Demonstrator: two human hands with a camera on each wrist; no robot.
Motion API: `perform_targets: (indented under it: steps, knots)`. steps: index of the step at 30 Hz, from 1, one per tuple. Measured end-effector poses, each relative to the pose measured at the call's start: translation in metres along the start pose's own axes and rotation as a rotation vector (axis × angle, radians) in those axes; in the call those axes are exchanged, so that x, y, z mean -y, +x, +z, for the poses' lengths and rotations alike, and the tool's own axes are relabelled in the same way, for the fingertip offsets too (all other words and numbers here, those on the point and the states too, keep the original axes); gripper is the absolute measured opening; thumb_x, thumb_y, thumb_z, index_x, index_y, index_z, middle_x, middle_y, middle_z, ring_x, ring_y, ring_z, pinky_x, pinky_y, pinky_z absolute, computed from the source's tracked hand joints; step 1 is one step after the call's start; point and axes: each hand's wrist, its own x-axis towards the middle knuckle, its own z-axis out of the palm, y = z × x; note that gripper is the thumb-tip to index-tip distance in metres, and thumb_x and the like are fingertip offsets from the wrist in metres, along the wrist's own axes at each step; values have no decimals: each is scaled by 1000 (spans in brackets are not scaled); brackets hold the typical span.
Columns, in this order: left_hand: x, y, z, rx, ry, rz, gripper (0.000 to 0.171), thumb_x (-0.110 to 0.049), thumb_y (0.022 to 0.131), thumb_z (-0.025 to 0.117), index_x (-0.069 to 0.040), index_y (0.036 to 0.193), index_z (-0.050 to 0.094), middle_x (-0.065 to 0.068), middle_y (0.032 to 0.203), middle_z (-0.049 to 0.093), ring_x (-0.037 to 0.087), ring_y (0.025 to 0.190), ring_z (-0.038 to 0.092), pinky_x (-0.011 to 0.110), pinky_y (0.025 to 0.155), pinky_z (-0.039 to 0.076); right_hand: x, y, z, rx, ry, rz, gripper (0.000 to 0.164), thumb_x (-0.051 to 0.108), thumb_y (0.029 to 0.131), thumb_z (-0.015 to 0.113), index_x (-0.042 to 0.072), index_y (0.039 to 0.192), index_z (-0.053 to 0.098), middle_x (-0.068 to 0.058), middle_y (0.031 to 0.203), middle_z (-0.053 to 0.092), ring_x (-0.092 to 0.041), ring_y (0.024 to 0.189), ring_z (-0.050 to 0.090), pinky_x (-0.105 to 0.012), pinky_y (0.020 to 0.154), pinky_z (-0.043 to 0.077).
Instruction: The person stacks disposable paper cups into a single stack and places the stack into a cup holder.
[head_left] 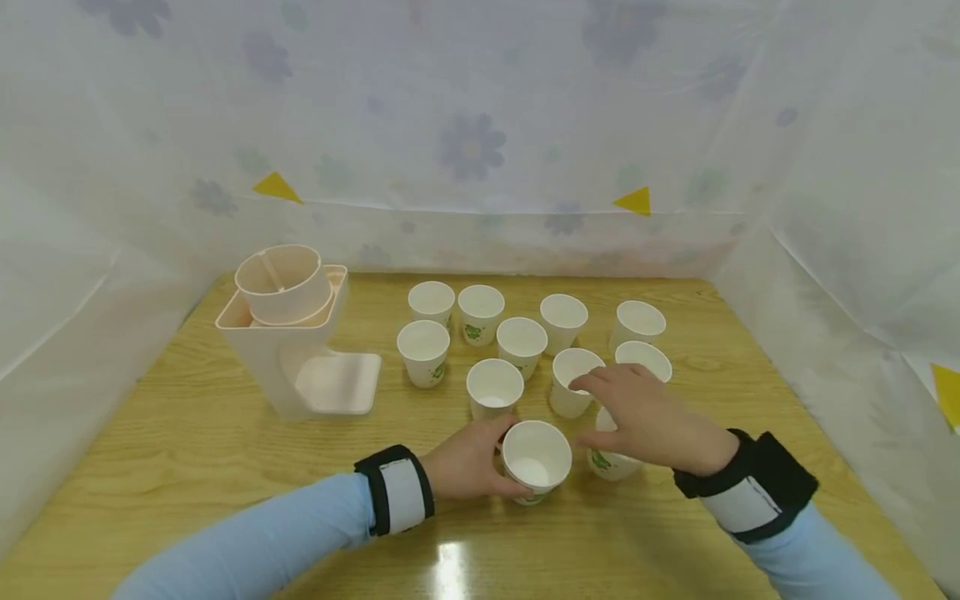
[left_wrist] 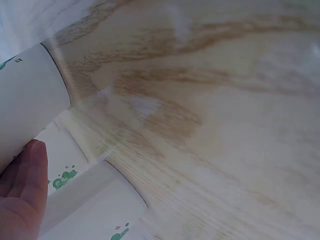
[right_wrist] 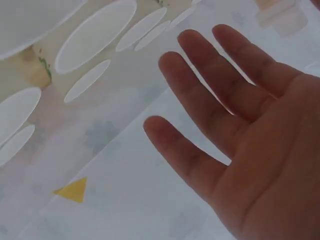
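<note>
A wooden table (head_left: 225, 450) carries a pale stand (head_left: 270, 358) toward its left edge and white cups (head_left: 423, 350) from its middle toward its right edge. The held cup (head_left: 536, 458), white with green print, is farthest from the back edge. The left hand (head_left: 468, 458) grasps its left side, thumb nearest the front; the right hand (head_left: 645, 412) hovers, fingers spread, holding nothing. The held cup's mouth faces up, long axis roughly vertical.

White cups (head_left: 536, 458), green print (left_wrist: 65, 179), perhaps leafy
</note>
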Motion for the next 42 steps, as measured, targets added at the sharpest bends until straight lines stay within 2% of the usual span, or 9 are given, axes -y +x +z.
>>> perform_targets:
  steps: [2,5,11,15,20,26,32,36,42]
  knots:
    - [-1,-1,0,-4,-1,4,64,-32,69,83,-13,121,51,-3,111,63,5,101,58,22,90,46,-8,-5,-5,-15,-23,41,49,42,76,73,7,108,63,-4,97,65,-23,88,60,-42,78,48]
    - [-2,-2,-1,-6,-1,4,65,-32,68,83,-13,121,51,-1,112,63,6,102,58,23,91,45,-16,-12,-6,14,-43,116,47,45,78,70,5,103,64,-3,87,63,-19,75,59,-34,61,48]
    - [-3,0,0,-3,-7,-4,66,-32,69,83,-13,123,50,1,113,63,8,103,59,23,91,45,-18,-23,3,79,-106,247,56,55,76,66,5,101,63,-4,82,64,-16,62,58,-27,45,39]
    - [-3,3,1,-6,-4,-16,67,-33,69,83,-13,124,50,-2,113,62,8,103,58,23,91,45,-16,-25,8,116,-109,301,63,61,71,68,7,103,64,-6,90,66,-17,65,60,-28,43,38]
    - [-5,5,1,1,-23,-20,67,-33,69,83,-13,125,50,-3,114,62,8,104,57,24,92,45,-17,-24,12,176,-110,313,73,62,65,72,6,111,63,-8,98,64,-20,74,62,-31,47,43]
    - [-4,8,1,10,-8,-7,67,-33,70,82,-13,126,50,-1,115,62,7,104,57,22,92,44,-20,-23,13,198,-63,285,76,55,66,76,1,116,58,-13,100,61,-24,79,61,-35,55,48]
    - [-5,8,0,8,-12,-3,65,-32,70,82,-13,125,51,0,114,63,10,104,58,22,91,45,-23,-23,15,210,-59,293,71,49,66,78,0,113,57,-12,97,61,-25,81,60,-38,58,49]
    - [-6,10,0,9,-5,-5,65,-32,70,82,-14,124,51,-3,113,62,6,103,57,22,91,45,-24,-23,13,192,-57,276,66,45,66,79,1,111,57,-11,93,58,-25,78,57,-37,57,48]
    - [-6,10,1,3,0,-1,65,-32,70,82,-15,124,51,-5,112,62,4,102,57,21,91,45,-21,-19,1,109,-25,216,62,39,68,79,1,111,57,-9,88,54,-21,69,53,-34,54,47]
